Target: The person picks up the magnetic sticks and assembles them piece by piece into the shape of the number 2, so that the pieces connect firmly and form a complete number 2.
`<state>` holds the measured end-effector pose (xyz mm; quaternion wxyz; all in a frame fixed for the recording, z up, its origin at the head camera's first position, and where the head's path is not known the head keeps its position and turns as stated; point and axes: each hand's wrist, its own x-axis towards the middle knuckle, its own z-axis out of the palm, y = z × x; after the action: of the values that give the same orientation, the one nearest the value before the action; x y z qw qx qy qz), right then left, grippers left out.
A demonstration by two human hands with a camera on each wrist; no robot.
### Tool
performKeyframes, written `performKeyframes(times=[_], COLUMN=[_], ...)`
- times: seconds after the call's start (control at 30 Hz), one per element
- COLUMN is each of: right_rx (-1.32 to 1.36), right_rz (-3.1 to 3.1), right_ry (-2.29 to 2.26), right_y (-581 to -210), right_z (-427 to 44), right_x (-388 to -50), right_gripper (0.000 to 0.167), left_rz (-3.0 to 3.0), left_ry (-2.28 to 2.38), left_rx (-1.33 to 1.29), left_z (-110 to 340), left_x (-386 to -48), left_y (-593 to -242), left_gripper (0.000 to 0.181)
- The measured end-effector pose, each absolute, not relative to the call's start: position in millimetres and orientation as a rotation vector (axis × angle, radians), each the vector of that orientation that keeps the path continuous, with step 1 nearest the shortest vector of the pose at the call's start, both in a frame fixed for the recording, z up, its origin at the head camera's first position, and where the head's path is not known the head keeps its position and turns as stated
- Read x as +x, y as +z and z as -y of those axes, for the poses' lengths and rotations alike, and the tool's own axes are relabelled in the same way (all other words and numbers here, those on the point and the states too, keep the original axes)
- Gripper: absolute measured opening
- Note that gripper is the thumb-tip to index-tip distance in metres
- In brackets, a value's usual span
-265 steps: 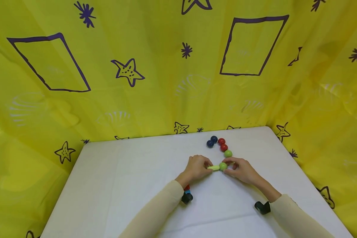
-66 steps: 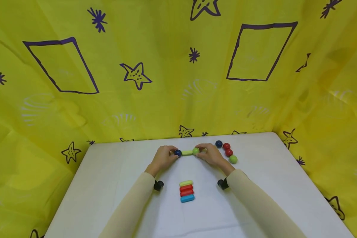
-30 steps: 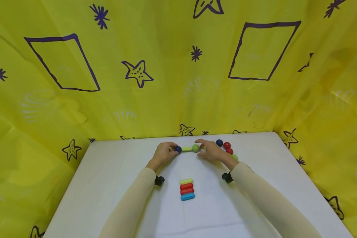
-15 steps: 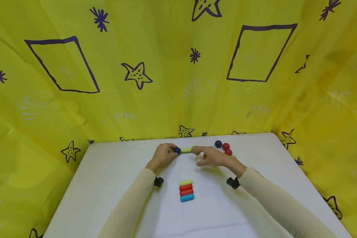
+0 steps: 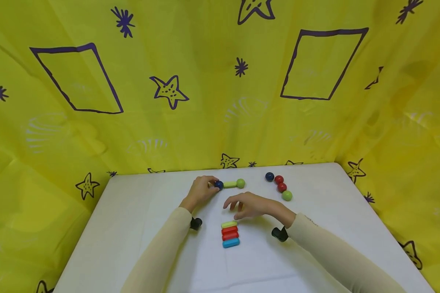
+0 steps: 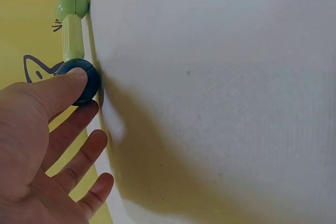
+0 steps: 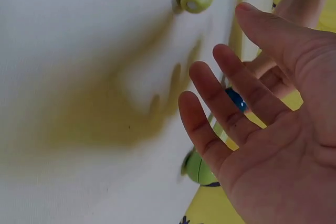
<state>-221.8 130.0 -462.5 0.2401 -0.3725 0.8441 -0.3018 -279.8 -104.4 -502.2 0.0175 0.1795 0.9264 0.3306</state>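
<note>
My left hand (image 5: 200,191) pinches a dark blue ball (image 5: 219,185) between thumb and fingertips. A pale green stick (image 5: 230,184) joins that ball to a green ball (image 5: 240,183), and the three lie in a line near the table's back edge. In the left wrist view the thumb presses on the blue ball (image 6: 88,85). My right hand (image 5: 252,205) is empty, fingers spread, just above a pale green stick (image 5: 229,224). Below that stick lie two red sticks (image 5: 230,235) and a blue stick (image 5: 231,243) in a stack-like row.
On the white table (image 5: 150,236), right of the joined piece, are a dark blue ball (image 5: 269,176), two red balls (image 5: 282,187) and a green ball (image 5: 287,195) in a slanting row. A yellow patterned curtain (image 5: 198,130) stands behind and on both sides.
My right hand has let go of the green ball and moved down toward the sticks. My left hand has come to hold the blue ball, now joined to the pale green stick.
</note>
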Motion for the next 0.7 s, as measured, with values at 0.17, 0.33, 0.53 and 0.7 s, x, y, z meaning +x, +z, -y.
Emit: performKeyframes(times=[0.17,0.33,0.53,0.7], right_rx=[-1.049,-1.047,-1.020,-1.029], right_rz=[-2.255,-2.220,-2.224,-2.228], right_ry=[-0.810,-0.785,-0.760,-0.753], right_y=[-467.5,-472.3,-475.7,-476.6], right_z=[-121.4,-116.0,-111.2,-109.6], right_x=[-218.2,-215.5,-213.0,-212.1], right_gripper=[0.032,0.029,0.030,0.031], left_rz=[-2.870,-2.862,-2.874,-2.888], left_ry=[1.030,1.032,1.013,1.019], left_rx=[0.541,0.520,0.512,0.532], left_z=[104.0,103.3,103.1,103.4], left_x=[-279.9,-279.7,-279.0,-279.2], left_y=[-502.1,-501.4,-501.3,-502.5], left_gripper=[0.031,0.031,0.031,0.031])
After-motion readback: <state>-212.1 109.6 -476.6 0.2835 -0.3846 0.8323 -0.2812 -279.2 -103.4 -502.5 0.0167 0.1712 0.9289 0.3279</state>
